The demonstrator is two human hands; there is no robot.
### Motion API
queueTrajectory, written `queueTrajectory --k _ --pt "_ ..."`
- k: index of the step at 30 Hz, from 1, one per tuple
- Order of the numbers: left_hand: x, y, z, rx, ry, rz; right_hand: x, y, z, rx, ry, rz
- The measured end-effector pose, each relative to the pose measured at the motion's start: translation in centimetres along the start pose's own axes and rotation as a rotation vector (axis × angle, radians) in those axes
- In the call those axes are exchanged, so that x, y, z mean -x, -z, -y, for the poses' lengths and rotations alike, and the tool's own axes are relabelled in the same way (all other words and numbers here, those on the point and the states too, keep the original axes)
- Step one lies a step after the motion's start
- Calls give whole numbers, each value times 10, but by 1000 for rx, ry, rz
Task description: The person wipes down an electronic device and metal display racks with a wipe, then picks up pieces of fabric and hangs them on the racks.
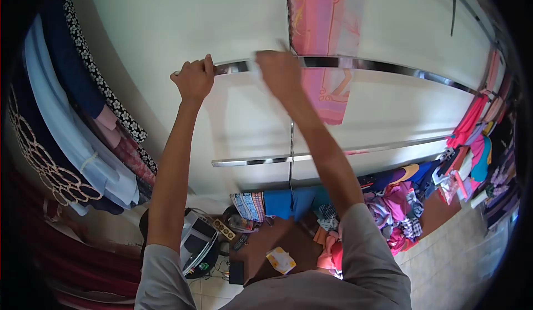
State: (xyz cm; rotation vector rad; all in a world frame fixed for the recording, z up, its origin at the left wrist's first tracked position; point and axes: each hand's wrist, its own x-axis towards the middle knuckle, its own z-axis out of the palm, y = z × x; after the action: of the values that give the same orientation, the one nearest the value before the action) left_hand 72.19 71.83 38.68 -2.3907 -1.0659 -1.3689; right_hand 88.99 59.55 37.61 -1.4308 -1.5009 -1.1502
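Observation:
My left hand (194, 79) is wrapped round the left end of a shiny metal rail (400, 70) that runs across the pale wall. Farther right along the same rail, my right hand (279, 74) is raised in front of it, smeared by motion. Its fingers are too blurred to show whether they hold anything. Just right of that hand, a pink patterned cloth (327, 18) hangs at the rail, its lower part reaching below the bar.
A second metal rail (255, 162) runs lower down, with folded blue cloth (294, 202) beneath. Garments hang at left, including a light blue one (61, 99). Clothes are piled (397, 204) at lower right. A power strip (224, 229) and a yellow-white packet (281, 260) lie below.

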Motion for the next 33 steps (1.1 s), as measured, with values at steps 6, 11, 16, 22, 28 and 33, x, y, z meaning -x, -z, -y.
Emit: queueTrajectory --k 6,11,16,22,28,33 --pt "-6 -21 21 -10 3 -51 -1 -30 53 36 256 -21" --pt "-1 -16 4 -216 -51 -98 29 52 -13 -127 184 -138" --pt "-6 -33 -40 -216 -207 -55 32 111 -62 -407 -336 -258" --pt "11 -55 -131 108 -266 -318 50 55 -66 -118 -43 -233" --pt "10 -66 -125 197 -356 -486 106 103 -162 115 -167 -312" --pt "9 -73 -128 210 -313 -553 126 148 -212 150 -591 -615"
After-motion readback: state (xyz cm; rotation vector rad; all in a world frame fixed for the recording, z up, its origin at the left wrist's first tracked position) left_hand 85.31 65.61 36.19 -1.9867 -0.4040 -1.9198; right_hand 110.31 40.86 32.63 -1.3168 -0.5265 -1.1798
